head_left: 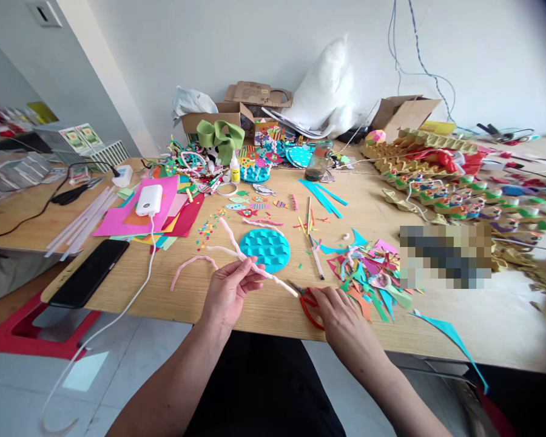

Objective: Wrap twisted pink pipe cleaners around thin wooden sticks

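Observation:
My left hand [232, 285] pinches a pale pink twisted paper strand [277, 280] between thumb and fingers. The strand forks into two thin ends at the upper left, and its whitish tip points right, towards the scissors. Red-handled scissors [310, 308] lie at the table's front edge, their blades pointing left. My right hand [341, 312] is closed over their handles, and part of the grip is hidden under the fingers. Just beyond my left hand sits a bumpy turquoise disc [264, 250]. Another pink strand [193, 262] curves on the table to the left.
Colourful paper scraps [373, 273] are heaped to the right, near egg-carton trays [464, 188]. A brush [315, 255] lies past the disc, with small paper fish [259, 206] behind it. On the left are a phone [90, 273], a white power bank [150, 200] and its cable.

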Tool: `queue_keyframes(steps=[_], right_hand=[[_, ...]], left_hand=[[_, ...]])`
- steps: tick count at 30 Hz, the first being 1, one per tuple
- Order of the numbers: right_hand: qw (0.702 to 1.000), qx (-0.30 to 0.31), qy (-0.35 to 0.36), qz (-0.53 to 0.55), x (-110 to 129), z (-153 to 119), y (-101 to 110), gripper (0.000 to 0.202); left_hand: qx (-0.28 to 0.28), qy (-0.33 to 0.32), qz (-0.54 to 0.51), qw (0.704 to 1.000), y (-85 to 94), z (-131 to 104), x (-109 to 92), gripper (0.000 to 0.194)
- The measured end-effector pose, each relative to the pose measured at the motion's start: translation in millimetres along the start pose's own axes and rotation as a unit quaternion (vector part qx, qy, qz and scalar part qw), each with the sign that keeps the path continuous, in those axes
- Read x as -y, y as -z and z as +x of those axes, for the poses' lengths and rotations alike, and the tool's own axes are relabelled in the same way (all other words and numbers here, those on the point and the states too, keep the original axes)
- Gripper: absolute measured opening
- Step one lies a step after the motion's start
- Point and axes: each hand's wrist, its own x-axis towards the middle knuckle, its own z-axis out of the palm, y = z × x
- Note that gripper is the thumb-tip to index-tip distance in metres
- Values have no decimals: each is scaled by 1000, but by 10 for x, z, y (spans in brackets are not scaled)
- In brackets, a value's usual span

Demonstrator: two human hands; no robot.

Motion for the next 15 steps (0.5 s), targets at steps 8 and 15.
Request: queue_keyframes(steps=[8,15], right_hand=[[875,-21,-175,450,14,-51,168,19],[458,130,-199,857,462,50,314,32]], left_hand=[[-22,-93,-41,995,-50,156,6,16],[-17,-118,-51,992,-50,173,69,15]])
